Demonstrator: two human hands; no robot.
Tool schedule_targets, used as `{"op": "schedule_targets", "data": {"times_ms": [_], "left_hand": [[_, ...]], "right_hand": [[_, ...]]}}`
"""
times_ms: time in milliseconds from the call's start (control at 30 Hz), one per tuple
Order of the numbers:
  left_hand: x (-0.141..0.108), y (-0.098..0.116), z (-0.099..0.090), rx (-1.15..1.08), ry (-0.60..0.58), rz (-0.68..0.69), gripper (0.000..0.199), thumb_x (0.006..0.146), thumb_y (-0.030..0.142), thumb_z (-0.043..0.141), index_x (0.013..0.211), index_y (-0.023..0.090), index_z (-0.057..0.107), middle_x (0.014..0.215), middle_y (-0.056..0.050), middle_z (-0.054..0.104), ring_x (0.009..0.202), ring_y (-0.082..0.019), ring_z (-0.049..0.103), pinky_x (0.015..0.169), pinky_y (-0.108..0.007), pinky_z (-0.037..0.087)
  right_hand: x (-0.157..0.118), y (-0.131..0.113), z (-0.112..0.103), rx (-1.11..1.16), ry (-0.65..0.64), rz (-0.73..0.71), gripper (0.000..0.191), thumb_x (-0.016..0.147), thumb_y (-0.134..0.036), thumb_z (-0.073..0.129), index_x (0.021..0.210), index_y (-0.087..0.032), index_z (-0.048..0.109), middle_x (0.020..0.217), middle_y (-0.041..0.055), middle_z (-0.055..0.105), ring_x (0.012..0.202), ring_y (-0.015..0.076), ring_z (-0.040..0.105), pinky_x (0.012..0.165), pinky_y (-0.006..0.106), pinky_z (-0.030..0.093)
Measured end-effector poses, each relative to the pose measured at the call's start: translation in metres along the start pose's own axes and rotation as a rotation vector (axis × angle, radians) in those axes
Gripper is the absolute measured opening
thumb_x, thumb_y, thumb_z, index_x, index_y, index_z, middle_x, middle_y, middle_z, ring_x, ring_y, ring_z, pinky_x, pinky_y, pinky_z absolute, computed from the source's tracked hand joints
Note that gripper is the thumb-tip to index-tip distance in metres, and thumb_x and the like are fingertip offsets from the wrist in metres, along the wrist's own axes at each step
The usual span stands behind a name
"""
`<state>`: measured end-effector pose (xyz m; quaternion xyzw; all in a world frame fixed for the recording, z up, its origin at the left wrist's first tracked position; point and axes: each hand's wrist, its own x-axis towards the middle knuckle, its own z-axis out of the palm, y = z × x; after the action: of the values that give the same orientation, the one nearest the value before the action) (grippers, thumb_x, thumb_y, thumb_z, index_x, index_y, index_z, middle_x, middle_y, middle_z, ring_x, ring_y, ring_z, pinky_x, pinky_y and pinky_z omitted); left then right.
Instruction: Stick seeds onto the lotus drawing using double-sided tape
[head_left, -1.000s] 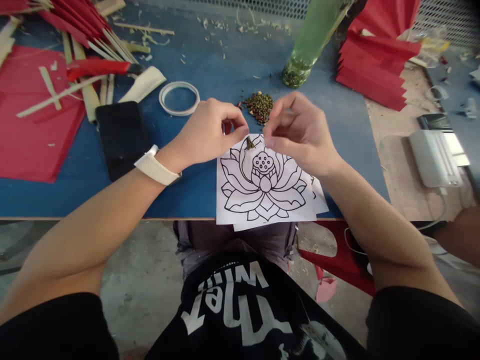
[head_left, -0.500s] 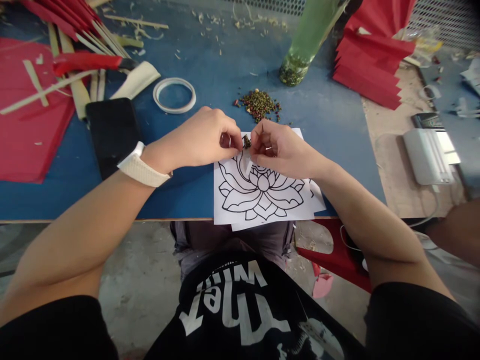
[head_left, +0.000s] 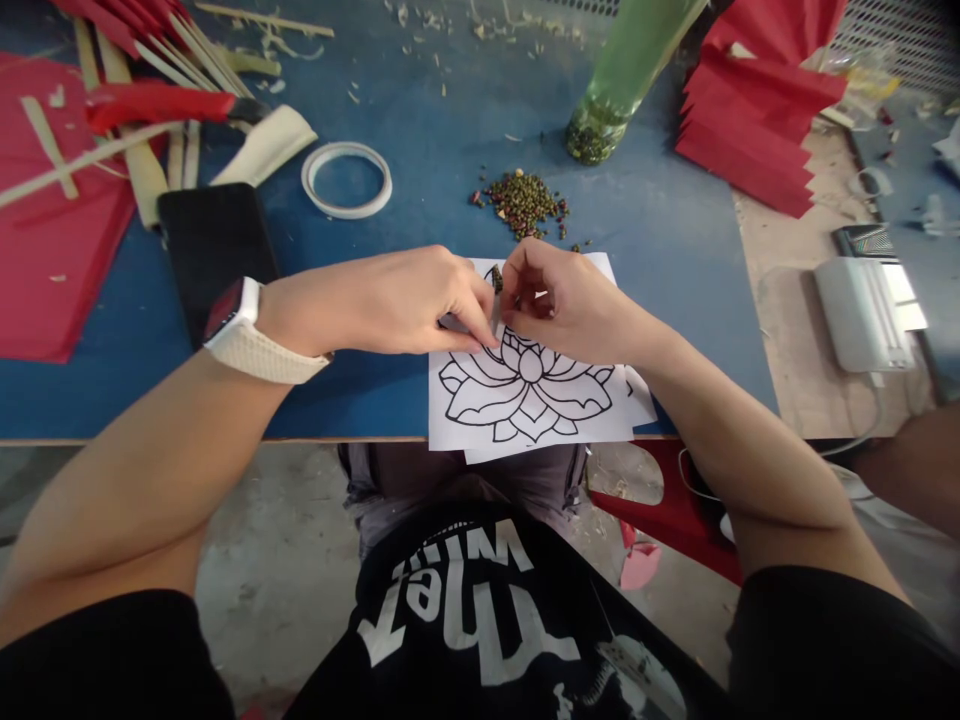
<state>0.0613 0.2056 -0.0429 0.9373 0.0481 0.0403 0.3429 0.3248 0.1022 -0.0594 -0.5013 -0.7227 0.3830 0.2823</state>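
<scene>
A sheet of paper printed with a black-outlined lotus lies at the table's front edge, over other sheets. My left hand is closed in a pinch low over the drawing, fingertips at the lower end of a narrow whitish strip. Opposite it my right hand is also closed, thumb and finger together beside the strip; what they grip is hidden. Between the hands, a small patch of green beans covers a petal tip. Just beyond the paper sits a loose pile of green beans.
A roll of tape, a black phone and a red-handled knife lie to the left, near red paper. A green bottle holding beans stands behind. Folded red paper and a white power bank are rightward.
My left hand has come down and slightly right, its fingertips now lower along the strip. My right hand has stayed nearly in place. The view has shifted slightly.
</scene>
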Motion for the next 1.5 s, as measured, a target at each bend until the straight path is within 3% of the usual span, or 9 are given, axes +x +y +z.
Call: {"op": "schedule_targets", "data": {"times_ms": [300,600,733,900,1300,1500], "left_hand": [[0.000,-0.001,0.003,0.064,-0.036,-0.006,0.029,0.125,0.031,0.078,0.120,0.037,0.106,0.128,-0.003,0.100,0.111,-0.026,0.093,0.104,-0.038,0.068],[0.001,0.005,0.002,0.077,-0.071,-0.079,0.023,0.123,0.032,0.085,0.130,0.040,0.105,0.138,-0.001,0.099,0.122,-0.029,0.093,0.123,-0.043,0.064],[0.000,0.006,0.002,0.088,-0.063,-0.083,0.021,0.119,0.035,0.087,0.126,0.040,0.106,0.136,-0.002,0.099,0.119,-0.029,0.093,0.119,-0.043,0.066],[-0.001,0.007,0.002,0.125,-0.054,-0.048,0.021,0.117,0.040,0.086,0.118,0.040,0.107,0.128,-0.003,0.099,0.112,-0.028,0.091,0.108,-0.041,0.069],[0.002,0.011,0.002,0.113,-0.028,-0.078,0.019,0.117,0.036,0.088,0.121,0.038,0.106,0.118,-0.002,0.099,0.107,-0.028,0.090,0.102,-0.040,0.065],[0.000,0.014,0.001,0.143,-0.065,-0.068,0.022,0.116,0.037,0.083,0.118,0.039,0.105,0.125,-0.001,0.100,0.115,-0.028,0.091,0.106,-0.040,0.066]], "right_hand": [[0.001,-0.004,0.001,-0.059,0.022,0.005,0.045,0.086,0.008,0.077,0.100,-0.030,0.057,0.084,-0.0075,0.068,0.073,0.0146,0.058,0.072,0.035,0.045],[-0.001,-0.004,0.003,-0.061,0.051,0.013,0.043,0.086,-0.001,0.086,0.100,-0.030,0.057,0.086,-0.0055,0.073,0.074,0.0158,0.062,0.072,0.035,0.050],[-0.001,0.000,0.000,-0.027,0.101,0.021,0.046,0.086,-0.008,0.095,0.101,-0.031,0.058,0.099,-0.0014,0.071,0.077,0.0175,0.065,0.069,0.037,0.054],[0.001,0.003,-0.001,-0.019,0.109,0.027,0.045,0.093,-0.019,0.102,0.101,-0.031,0.059,0.098,-0.0003,0.068,0.080,0.0183,0.064,0.065,0.035,0.053],[-0.001,-0.002,0.001,-0.006,0.058,0.021,0.056,0.079,0.002,0.100,0.099,-0.030,0.058,0.087,-0.0074,0.067,0.073,0.0147,0.064,0.068,0.033,0.050],[0.004,0.006,0.004,0.033,0.149,-0.007,0.052,0.086,0.002,0.095,0.099,-0.030,0.056,0.093,-0.0057,0.069,0.074,0.0149,0.064,0.069,0.036,0.053]]}}
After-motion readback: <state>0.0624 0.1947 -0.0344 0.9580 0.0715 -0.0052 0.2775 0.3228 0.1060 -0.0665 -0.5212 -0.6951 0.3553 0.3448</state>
